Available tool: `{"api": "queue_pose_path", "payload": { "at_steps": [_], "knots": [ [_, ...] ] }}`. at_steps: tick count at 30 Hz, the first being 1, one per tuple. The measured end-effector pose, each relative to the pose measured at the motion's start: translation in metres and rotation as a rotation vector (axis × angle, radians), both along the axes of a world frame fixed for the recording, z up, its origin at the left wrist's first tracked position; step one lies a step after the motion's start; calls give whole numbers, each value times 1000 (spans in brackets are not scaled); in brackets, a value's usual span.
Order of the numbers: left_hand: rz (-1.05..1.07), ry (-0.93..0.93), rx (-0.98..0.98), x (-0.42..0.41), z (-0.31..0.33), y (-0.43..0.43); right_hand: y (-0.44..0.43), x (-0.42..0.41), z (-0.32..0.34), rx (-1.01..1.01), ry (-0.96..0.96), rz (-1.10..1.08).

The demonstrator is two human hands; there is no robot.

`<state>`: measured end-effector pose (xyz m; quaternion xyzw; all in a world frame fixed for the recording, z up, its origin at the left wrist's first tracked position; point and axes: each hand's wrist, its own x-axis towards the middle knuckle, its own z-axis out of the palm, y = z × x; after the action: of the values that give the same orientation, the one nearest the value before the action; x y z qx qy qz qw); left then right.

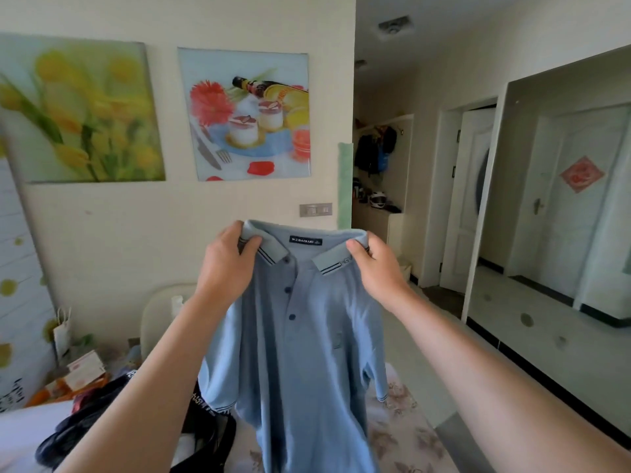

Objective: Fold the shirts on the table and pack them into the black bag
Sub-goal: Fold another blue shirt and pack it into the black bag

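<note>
Straight ahead in the head view, a light blue short-sleeved polo shirt (300, 363) hangs lengthwise downward, buttons facing the person, above the floral-clothed table (403, 435). Left hand (227, 268) and right hand (377, 268) each pinch a collar end, level and equally near.

I count two hands in my feed, one left hand (225, 264) and one right hand (375, 268), and one light blue polo shirt (300, 363). On its placket I make out three dark buttons (288, 290). I see one black bag (218, 435) low on the left. The wall carries two glass pictures, one flower picture (85, 110) and one dessert picture (249, 114), plus one switch plate (316, 209). Farther off I count two white doors (577, 233), one red diamond decoration (581, 174), one white helmet (378, 199) and one white paper bag (62, 332).
</note>
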<state>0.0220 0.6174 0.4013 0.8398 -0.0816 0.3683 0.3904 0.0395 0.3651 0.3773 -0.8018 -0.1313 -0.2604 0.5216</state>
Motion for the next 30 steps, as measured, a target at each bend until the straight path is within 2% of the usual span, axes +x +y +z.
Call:
{"api": "queue_pose_path", "payload": {
  "at_steps": [2, 5, 7, 10, 13, 20, 23, 25, 28, 30],
  "knots": [
    [-71, 44, -34, -4, 8, 7, 3, -4, 12, 49, 35, 112],
    [-115, 164, 79, 3, 13, 26, -4, -6, 23, 265, 388, 403],
    [-144, 320, 181, 16, 7, 33, -10, 1, 17, 242, 552, 438],
    [-122, 491, 285, 40, -22, 28, -10, 20, -9, 14, 606, 263],
    [-74, 579, 300, 63, -66, 18, -13, 41, -51, -260, 550, 32],
    [-24, 713, 380, 109, -184, -2, -35, 83, -171, -504, 475, -154],
    [30, 717, 404, 137, -228, -11, -41, 112, -218, -514, 537, -212],
    [99, 791, 386, 156, -252, -18, -42, 133, -247, -473, 593, -235],
    [107, 907, 289, 191, -292, -27, -37, 165, -286, -391, 662, -218],
    [104, 921, 209, 213, -320, -30, -34, 186, -311, -344, 677, -215]
  ]
}}
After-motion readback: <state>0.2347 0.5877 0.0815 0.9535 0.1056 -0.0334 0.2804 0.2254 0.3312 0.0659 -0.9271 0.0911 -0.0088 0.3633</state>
